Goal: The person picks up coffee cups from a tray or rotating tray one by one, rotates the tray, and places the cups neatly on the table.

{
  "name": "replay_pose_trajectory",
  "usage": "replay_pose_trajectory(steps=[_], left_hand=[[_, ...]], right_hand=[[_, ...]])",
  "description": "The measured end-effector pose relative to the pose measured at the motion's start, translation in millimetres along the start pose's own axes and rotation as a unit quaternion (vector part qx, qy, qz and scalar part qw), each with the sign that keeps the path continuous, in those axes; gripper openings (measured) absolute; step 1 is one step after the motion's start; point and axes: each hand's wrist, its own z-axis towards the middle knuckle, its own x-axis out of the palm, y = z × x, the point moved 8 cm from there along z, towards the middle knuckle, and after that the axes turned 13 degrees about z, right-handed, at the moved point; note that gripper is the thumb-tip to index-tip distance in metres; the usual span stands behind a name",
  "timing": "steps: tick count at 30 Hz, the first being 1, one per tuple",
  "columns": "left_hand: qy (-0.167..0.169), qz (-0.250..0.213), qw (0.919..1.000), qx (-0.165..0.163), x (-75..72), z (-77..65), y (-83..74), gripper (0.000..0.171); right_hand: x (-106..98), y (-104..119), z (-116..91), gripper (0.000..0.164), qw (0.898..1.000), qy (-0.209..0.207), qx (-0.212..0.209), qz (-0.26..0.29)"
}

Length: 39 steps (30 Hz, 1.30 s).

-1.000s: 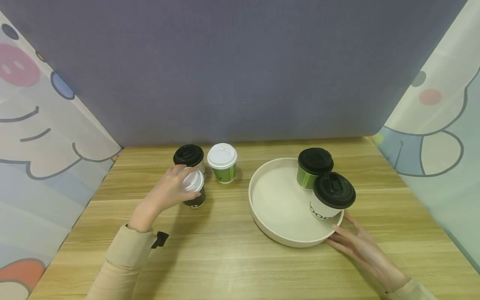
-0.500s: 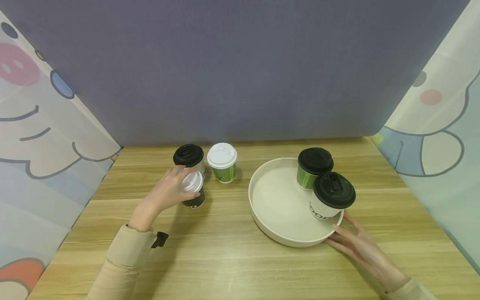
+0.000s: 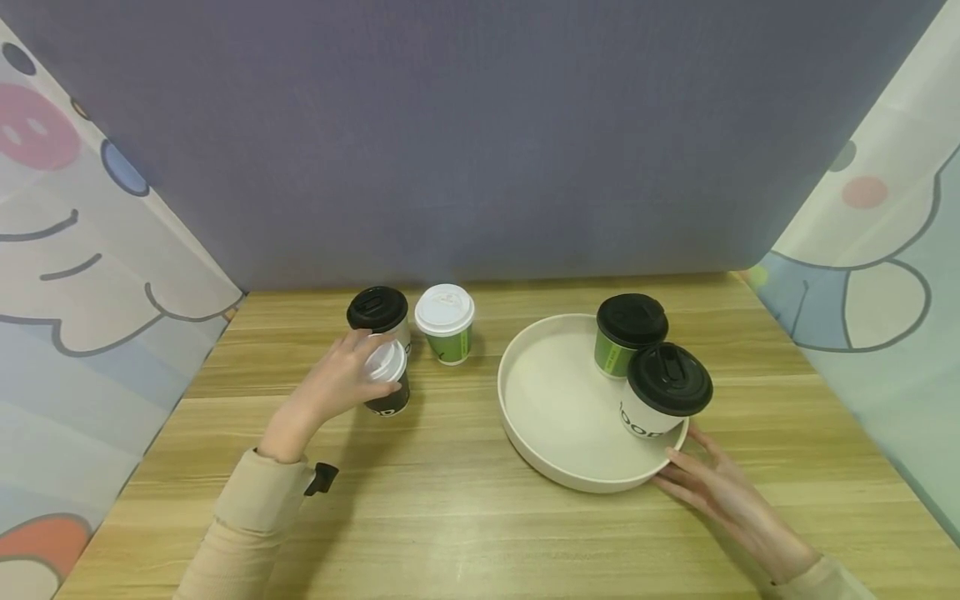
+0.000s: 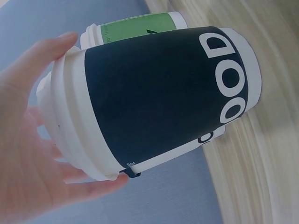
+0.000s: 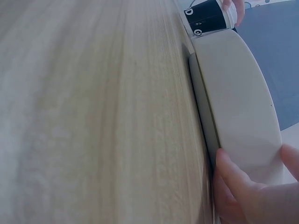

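My left hand (image 3: 330,385) grips a black paper coffee cup (image 4: 163,98) by its white lid, thumb on one side and fingers on the other. The cup stands upright on the table, partly covered by the hand in the head view. At the tray's near right edge, my right hand (image 3: 720,492) holds the round cream tray (image 3: 555,475), with thumb at the rim and fingers against the outer wall below. Inside the tray stand a green cup with a black lid (image 3: 630,333) and, nearer me, a white cup with a black lid (image 3: 660,392).
Behind the gripped cup stands a white cup with a black lid (image 3: 377,310). Right of that is a green cup with a white lid (image 3: 446,321). A grey panel (image 3: 480,150) rises along the wooden table's (image 3: 450,517) back edge. Cartoon-printed curtains hang at both sides.
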Motion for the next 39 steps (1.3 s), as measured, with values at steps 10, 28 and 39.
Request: replay_pose_trajectory(steps=[10,28,39], left_hand=[[-0.011,0.014,0.9998,-0.004,1.6,-1.5,1.2,0.066],[-0.037,0.045,0.9983,-0.006,-2.9,-1.5,-9.1,0.066],[-0.124,0.064,0.9852,0.098,-13.5,3.1,-58.5,0.052]], right_hand=[[-1,0,0,0.082,1.0,-0.003,0.002,0.0],[2,2,-2,0.083,1.0,0.009,-0.01,-0.004],[1,6,1,0.075,0.999,0.044,-0.011,0.009]])
